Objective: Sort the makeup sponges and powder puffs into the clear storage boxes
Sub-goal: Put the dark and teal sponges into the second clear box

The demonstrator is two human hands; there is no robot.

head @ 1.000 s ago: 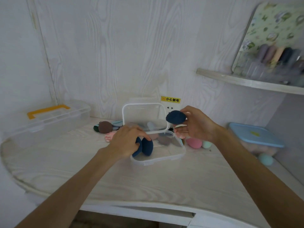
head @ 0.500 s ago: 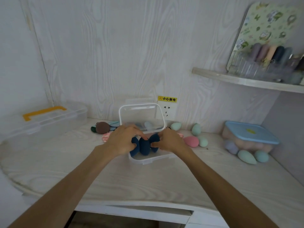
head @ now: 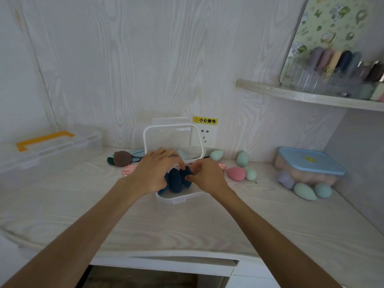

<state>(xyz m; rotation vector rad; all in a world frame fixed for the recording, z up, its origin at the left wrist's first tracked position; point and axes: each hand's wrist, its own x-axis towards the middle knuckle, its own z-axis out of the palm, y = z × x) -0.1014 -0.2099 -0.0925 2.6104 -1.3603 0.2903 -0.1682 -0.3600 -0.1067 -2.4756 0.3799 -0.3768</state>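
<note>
A small clear storage box (head: 180, 199) stands open on the desk, its lid (head: 172, 140) upright behind it. Three dark blue powder puffs (head: 175, 181) stand on edge inside, side by side. My left hand (head: 154, 172) presses on the left puffs. My right hand (head: 204, 176) pinches the rightmost puff from the other side. Loose sponges lie to the right: a pink sponge (head: 235, 173) and several mint green ones (head: 242, 159). Brown and teal puffs (head: 122, 159) lie left of the box.
A large clear box with an orange handle (head: 44, 139) sits far left. A blue-lidded box (head: 310, 163) of sponges stands at right, with lilac and green sponges (head: 304, 191) in front. A wall socket (head: 204, 135) is behind. A shelf (head: 311, 96) hangs at upper right.
My right hand carried a dark blue puff down into the box and set it against the other two. My left hand stayed on the puffs in the box.
</note>
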